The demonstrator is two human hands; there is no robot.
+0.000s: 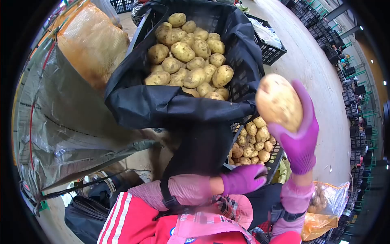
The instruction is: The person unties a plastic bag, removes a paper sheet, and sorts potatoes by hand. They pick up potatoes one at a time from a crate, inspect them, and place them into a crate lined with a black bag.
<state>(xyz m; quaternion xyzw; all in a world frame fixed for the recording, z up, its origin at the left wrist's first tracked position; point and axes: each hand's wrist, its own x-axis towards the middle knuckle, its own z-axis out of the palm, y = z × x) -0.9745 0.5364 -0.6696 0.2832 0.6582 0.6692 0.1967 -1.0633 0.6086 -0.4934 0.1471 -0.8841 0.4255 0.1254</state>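
My right hand [298,136], in a purple glove, is raised at the right with its fingers wrapped round a large pale potato [279,102]. Low in front of my body, my left hand [243,179] wears the same kind of glove; its fingers are bent and slightly blurred, and whether they hold anything is unclear. Many potatoes [183,51] fill a black crate lined with dark cloth [162,106] at the top centre. Smaller potatoes [250,142] lie in a lower black crate [275,156], just above my left hand.
An orange mesh sack [93,44] stands at the upper left above a grey-green tarp [61,118]. Another black crate [271,53] holds white plastic behind the lined crate. A clear and orange bag [321,221] sits at the lower right. Stacked crates [357,142] line the far right.
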